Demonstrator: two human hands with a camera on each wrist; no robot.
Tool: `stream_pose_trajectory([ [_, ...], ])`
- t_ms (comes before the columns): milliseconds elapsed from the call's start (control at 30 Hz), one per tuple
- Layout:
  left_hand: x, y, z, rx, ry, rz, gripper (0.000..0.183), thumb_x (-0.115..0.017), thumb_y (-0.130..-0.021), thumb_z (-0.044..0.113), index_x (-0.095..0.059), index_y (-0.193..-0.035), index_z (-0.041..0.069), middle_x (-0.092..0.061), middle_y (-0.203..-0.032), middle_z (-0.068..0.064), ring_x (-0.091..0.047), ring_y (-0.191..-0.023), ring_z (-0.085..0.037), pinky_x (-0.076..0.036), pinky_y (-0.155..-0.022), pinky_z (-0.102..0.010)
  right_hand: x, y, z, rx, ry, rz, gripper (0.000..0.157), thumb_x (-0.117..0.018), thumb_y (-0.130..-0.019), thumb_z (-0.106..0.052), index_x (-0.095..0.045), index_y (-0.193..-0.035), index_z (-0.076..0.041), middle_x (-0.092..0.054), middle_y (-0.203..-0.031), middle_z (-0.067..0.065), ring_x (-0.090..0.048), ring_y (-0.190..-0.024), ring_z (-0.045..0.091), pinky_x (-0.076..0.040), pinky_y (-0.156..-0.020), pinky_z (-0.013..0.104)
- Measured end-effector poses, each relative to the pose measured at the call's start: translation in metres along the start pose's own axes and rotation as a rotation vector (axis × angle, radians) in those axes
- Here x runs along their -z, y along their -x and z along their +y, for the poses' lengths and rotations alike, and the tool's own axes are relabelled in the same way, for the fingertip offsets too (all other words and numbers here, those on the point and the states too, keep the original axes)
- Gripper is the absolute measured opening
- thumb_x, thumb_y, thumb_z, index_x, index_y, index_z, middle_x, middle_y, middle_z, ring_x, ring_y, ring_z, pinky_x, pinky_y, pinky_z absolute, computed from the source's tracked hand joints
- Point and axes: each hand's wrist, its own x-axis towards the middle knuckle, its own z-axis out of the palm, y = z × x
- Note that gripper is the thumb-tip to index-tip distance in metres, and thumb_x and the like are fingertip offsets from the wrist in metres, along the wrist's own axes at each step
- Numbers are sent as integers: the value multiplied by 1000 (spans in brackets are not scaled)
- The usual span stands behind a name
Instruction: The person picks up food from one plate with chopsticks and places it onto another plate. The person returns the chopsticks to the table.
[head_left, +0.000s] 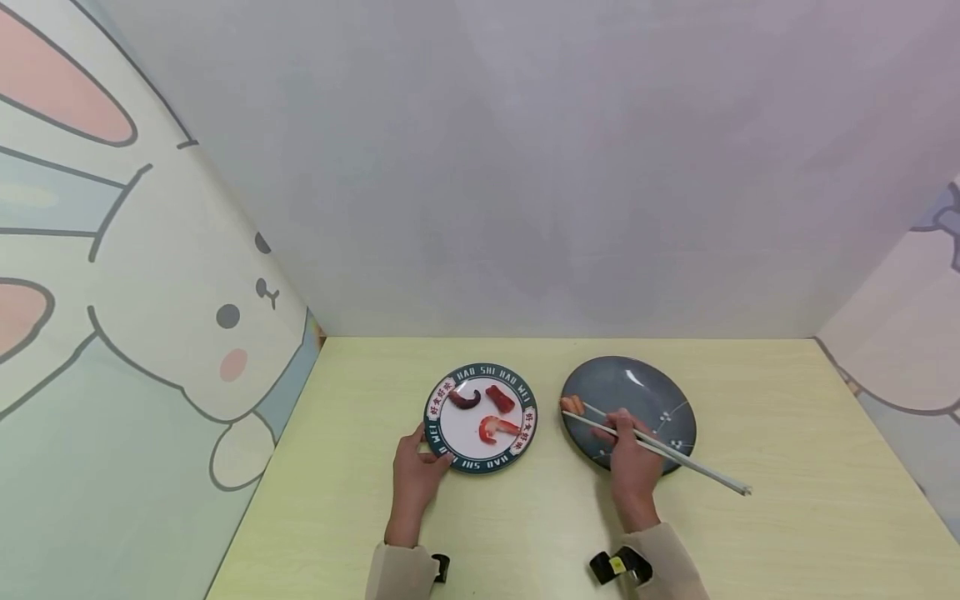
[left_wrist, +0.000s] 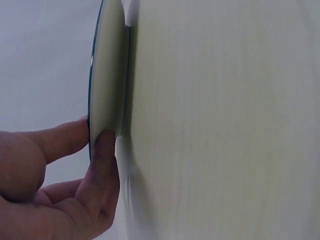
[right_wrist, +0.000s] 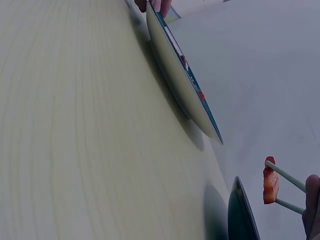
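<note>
My left hand (head_left: 415, 479) pinches the near-left rim of a white plate (head_left: 457, 433) with a dark green lettered border, thumb on top and fingers beneath. On that plate lie a shrimp (head_left: 491, 428), a red chunk (head_left: 500, 398) and a dark brown curved piece (head_left: 467, 401). With my right hand (head_left: 633, 467) I hold a pair of pale chopsticks (head_left: 705, 469) over a dark grey plate (head_left: 622, 387). Between their tips is an orange-red piece of food (right_wrist: 270, 185), raised above the plate's left edge. The right wrist view catches only part of my fingers.
Both plates stand side by side on a light wooden table (head_left: 780, 417), with a gap between them. A plain pale wall (head_left: 562, 208) rises behind the table's far edge. On the left a wall carries a cartoon rabbit (head_left: 187, 308).
</note>
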Motion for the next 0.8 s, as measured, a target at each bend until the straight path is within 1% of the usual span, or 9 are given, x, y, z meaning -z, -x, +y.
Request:
stream_pose_trajectory([
  [167,0,0,-1,-11,2,2,78,-81,-85,-5,-44,-153,-13,-56,-134,-26,-66,-89,-23,-54,-68,-28,6,-3,-1,-15,-23,16,32,-60,-108,-9,-70,-112,21,-76,-84,-1,-74,-63,3,-57,-71,15],
  [267,0,1,-1,-11,3,4,77,-81,-85,-5,-44,-153,-13,-56,-134,-26,-66,-90,-23,-54,-68,-28,8,-6,-1,-6,-45,31,31,-60,-107,-8,-70,-109,21,-76,-83,-1,-74,-62,3,-57,-70,16],
  [400,0,1,-1,-7,-1,5,77,-80,-86,-5,-44,-153,-12,-56,-134,-26,-65,-90,-24,-54,-68,-29,9,-10,-1,9,-74,73,30,-62,-106,-7,-70,-105,22,-76,-78,0,-73,-60,4,-57,-63,16],
  [567,0,1,0,-3,-3,7,77,-80,-86,-5,-44,-153,-12,-56,-133,-25,-64,-90,-24,-54,-68,-30,12,-16,-1,29,-105,118,29,-63,-104,-4,-69,-105,25,-76,-78,4,-73,-57,6,-57,-59,19],
  [600,0,1,0,-3,-2,7,77,-80,-86,-5,-44,-153,-12,-56,-133,-25,-64,-89,-24,-53,-68,-29,13,-18,0,28,-107,124,29,-63,-104,-4,-69,-105,25,-76,-77,4,-73,-57,6,-56,-56,17],
  [733,-1,1,1,-4,-5,8,77,-80,-86,-5,-44,-153,-12,-56,-133,-25,-65,-90,-23,-53,-67,-28,17,-23,-1,13,-134,143,29,-63,-103,-4,-69,-104,24,-76,-77,3,-73,-56,6,-56,-55,19],
  [800,-1,0,1,-7,-8,8,77,-81,-86,-5,-44,-154,-11,-56,-133,-24,-65,-90,-23,-52,-67,-28,20,-24,-1,7,-148,150,28,-63,-104,-4,-70,-103,24,-76,-76,3,-73,-55,7,-57,-57,20],
])
